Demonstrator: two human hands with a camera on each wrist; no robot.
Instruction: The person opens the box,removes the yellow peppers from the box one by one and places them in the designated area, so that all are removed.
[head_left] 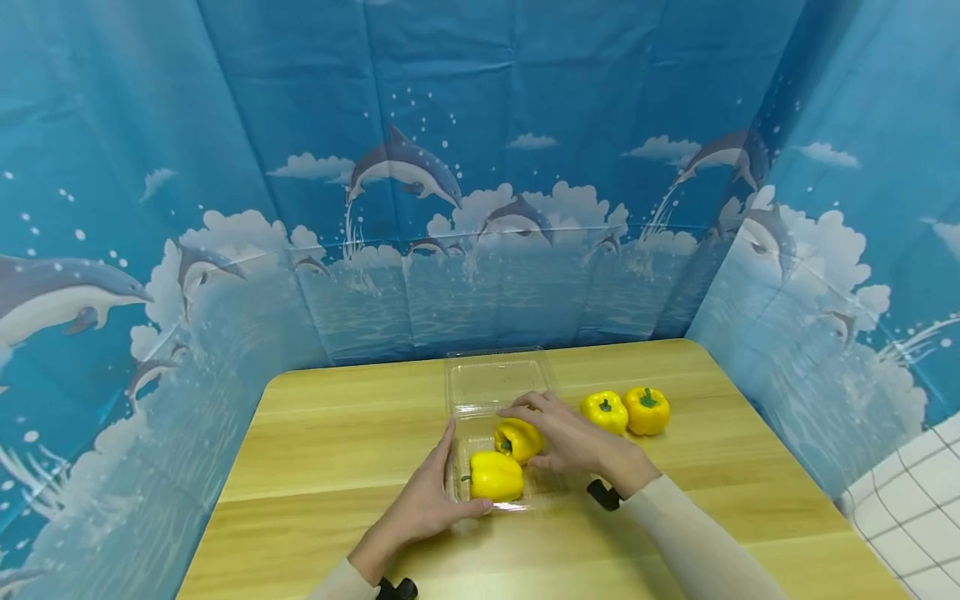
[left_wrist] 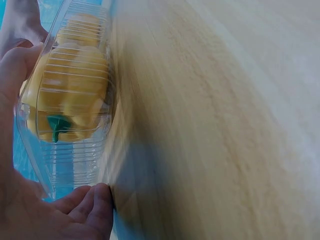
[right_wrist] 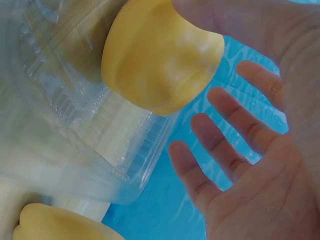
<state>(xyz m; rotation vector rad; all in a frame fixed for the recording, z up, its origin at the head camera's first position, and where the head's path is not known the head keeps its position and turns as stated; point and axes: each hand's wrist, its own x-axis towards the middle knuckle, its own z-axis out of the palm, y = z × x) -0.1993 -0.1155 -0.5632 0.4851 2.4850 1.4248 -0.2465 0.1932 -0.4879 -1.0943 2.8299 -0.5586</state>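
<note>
A clear plastic clamshell box (head_left: 467, 433) lies unfolded on the table with its lid (head_left: 498, 382) laid back. Inside the base are two yellow bell peppers: the nearer one (head_left: 497, 482) on its side, stem to the left, and a farther one (head_left: 519, 440) tilted beside it. My left hand (head_left: 423, 500) spans the box's near left corner, fingers fairly straight along the left wall, thumb by the front rim. Over the farther pepper is my right hand (head_left: 570, 437); in the right wrist view its fingers are spread apart from the pepper (right_wrist: 160, 60), while the thumb overlaps its edge.
Two more yellow peppers, one (head_left: 604, 412) and another (head_left: 647, 411), stand side by side on the wooden table (head_left: 337, 442), right of the box. A blue dolphin-printed curtain (head_left: 465, 283) surrounds the table at the back and sides.
</note>
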